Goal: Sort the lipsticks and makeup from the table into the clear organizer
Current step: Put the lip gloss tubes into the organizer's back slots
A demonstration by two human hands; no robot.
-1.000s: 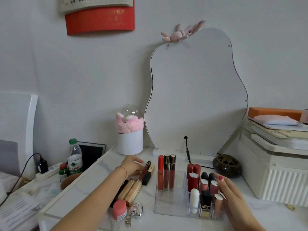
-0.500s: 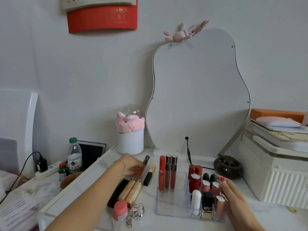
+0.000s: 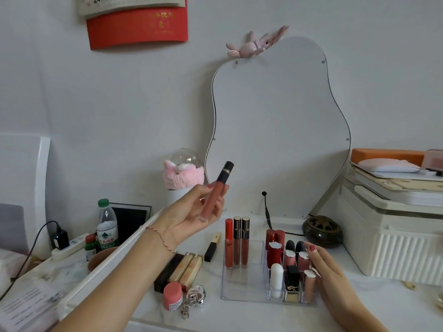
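A white counter [image 3: 239, 315] stands against a pale wall, with a wavy-edged mirror [image 3: 280, 130] leaning at the back and a red calendar [image 3: 136, 25] hanging above. The left hand [image 3: 191, 212] is raised over the counter, palm up, its fingers [image 3: 217, 207] curled round a lip gloss tube [image 3: 217, 188] that tilts up and to the right, black cap uppermost. Below it sits the clear organizer [image 3: 242, 293]: three tall lip glosses [image 3: 237, 240] stand in its left section, and lipsticks [image 3: 275, 248] fill the small compartments on the right. The right hand [image 3: 328, 271] rests against the organizer's right side, fingers loosely extended and touching the lipsticks there, gripping nothing. To the left of the organizer lie a black-and-gold lipstick [image 3: 212, 248], a row of gold tubes [image 3: 187, 269], a small pink jar [image 3: 172, 295] and a keyring charm [image 3: 195, 295]. A water bottle [image 3: 106, 226] stands further left.
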